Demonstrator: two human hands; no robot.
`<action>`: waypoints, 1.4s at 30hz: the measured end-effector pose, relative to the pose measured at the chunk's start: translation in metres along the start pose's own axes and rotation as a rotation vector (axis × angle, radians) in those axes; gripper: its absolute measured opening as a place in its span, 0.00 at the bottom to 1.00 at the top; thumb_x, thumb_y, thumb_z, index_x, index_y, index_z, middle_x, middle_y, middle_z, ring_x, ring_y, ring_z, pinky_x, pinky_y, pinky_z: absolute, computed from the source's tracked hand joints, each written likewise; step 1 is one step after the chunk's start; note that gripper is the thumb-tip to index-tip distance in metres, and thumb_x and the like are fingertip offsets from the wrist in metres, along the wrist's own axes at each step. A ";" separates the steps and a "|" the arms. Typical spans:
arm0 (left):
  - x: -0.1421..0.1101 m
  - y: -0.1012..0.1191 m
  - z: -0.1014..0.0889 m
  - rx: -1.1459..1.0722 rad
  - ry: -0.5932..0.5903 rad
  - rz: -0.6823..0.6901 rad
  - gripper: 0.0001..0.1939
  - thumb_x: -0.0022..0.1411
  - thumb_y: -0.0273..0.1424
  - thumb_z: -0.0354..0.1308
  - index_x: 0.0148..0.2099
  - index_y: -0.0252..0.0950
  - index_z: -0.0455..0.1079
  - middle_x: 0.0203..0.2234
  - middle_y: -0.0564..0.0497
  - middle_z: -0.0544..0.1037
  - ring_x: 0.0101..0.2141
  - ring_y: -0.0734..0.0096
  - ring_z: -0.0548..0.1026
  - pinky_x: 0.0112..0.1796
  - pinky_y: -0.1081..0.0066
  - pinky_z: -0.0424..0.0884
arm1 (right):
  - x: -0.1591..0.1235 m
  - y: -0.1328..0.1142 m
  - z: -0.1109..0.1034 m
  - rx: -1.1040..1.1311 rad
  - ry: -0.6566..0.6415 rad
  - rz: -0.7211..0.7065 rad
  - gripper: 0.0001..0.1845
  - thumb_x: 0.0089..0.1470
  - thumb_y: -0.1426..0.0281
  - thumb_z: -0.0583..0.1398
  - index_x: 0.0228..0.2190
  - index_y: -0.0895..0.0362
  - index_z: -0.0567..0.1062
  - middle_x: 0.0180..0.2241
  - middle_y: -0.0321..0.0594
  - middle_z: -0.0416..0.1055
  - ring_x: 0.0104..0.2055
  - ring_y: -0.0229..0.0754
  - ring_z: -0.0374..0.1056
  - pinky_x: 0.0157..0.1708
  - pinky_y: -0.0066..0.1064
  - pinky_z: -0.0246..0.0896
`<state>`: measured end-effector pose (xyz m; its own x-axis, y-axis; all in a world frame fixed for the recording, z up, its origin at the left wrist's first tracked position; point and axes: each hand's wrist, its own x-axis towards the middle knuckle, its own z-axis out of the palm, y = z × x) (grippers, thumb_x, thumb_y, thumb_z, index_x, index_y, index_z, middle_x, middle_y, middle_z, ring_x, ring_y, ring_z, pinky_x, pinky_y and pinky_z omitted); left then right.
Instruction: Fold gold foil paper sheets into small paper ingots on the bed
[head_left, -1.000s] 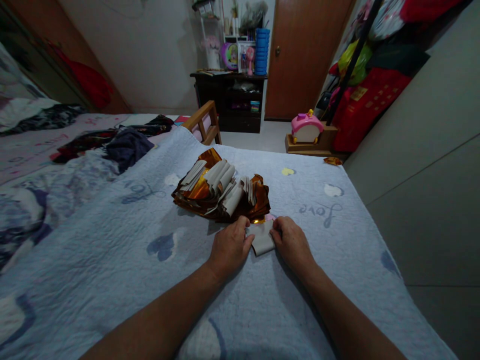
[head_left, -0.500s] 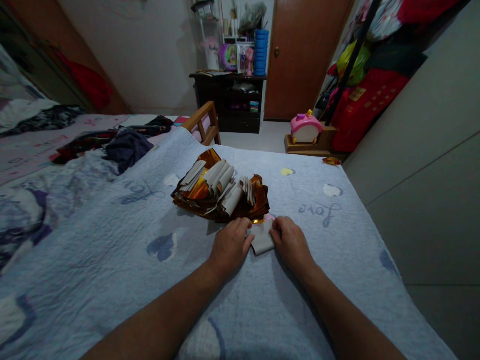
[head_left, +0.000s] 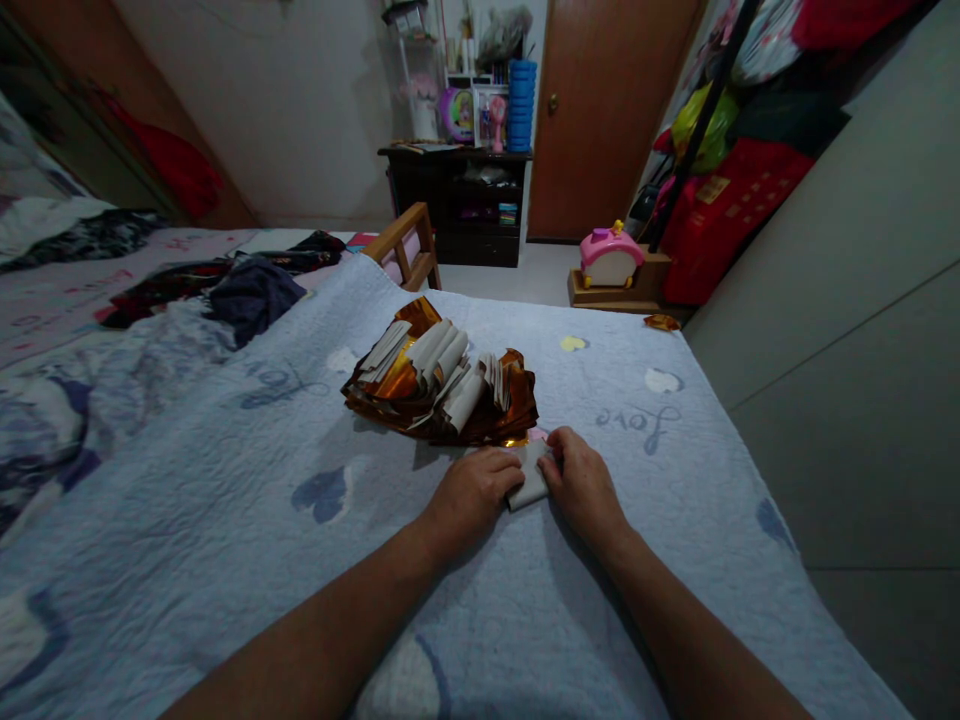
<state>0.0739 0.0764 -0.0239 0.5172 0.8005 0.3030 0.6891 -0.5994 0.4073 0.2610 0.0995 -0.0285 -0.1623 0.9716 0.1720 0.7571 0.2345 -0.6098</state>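
A: State the workpiece location.

B: The folded grey paper (head_left: 531,484) lies flat on the blue quilt (head_left: 487,640), between the two hands. The stack of gold foil sheets (head_left: 441,380) sits near it at 11 o'clock, with pale folded pieces standing among the foil.

A: Condition of the left hand (head_left: 471,495)?

B: Positioned at 9 o'clock from the paper, fingers bent over its left part. Whether it grips or only presses cannot be told (the underside is hidden).

A: And the right hand (head_left: 585,480)?

B: Positioned at 3 o'clock, thumb and forefinger pinching the right edge of the paper.

A: List the surroundings.

B: At 1 o'clock, a small gold foil piece (head_left: 661,323) rests at the far corner of the quilt. Past the quilt's far edge, a pink toy (head_left: 611,262) stands at 1 o'clock and a dark cabinet (head_left: 476,250) at 12 o'clock.
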 end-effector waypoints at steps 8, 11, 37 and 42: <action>-0.001 -0.003 0.004 0.003 0.006 0.009 0.12 0.64 0.19 0.54 0.41 0.37 0.77 0.42 0.46 0.81 0.44 0.63 0.77 0.47 0.64 0.74 | 0.000 -0.001 -0.001 -0.011 -0.006 -0.006 0.06 0.54 0.74 0.55 0.36 0.55 0.68 0.33 0.41 0.71 0.34 0.44 0.66 0.35 0.33 0.58; -0.001 -0.001 0.002 0.005 0.005 0.010 0.14 0.64 0.18 0.52 0.41 0.36 0.77 0.42 0.45 0.81 0.44 0.63 0.77 0.47 0.64 0.74 | 0.000 0.000 -0.001 -0.014 0.001 -0.014 0.05 0.53 0.75 0.55 0.34 0.55 0.67 0.32 0.40 0.70 0.33 0.44 0.65 0.34 0.32 0.57; -0.003 0.019 -0.007 0.011 -0.035 -0.114 0.04 0.63 0.24 0.58 0.39 0.36 0.73 0.41 0.45 0.80 0.45 0.59 0.76 0.48 0.61 0.74 | -0.005 -0.009 -0.012 -0.243 -0.134 -0.121 0.03 0.60 0.74 0.59 0.33 0.55 0.72 0.38 0.44 0.71 0.42 0.47 0.67 0.42 0.35 0.60; -0.005 0.020 -0.008 0.030 -0.028 -0.099 0.06 0.63 0.25 0.57 0.42 0.35 0.73 0.43 0.44 0.79 0.46 0.58 0.75 0.48 0.60 0.74 | -0.013 -0.014 -0.016 -0.248 -0.145 -0.154 0.04 0.58 0.71 0.61 0.37 0.57 0.72 0.40 0.47 0.69 0.44 0.50 0.65 0.45 0.38 0.61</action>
<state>0.0815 0.0608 -0.0107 0.4600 0.8554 0.2381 0.7522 -0.5179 0.4074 0.2631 0.0832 -0.0096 -0.3621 0.9237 0.1247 0.8446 0.3818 -0.3753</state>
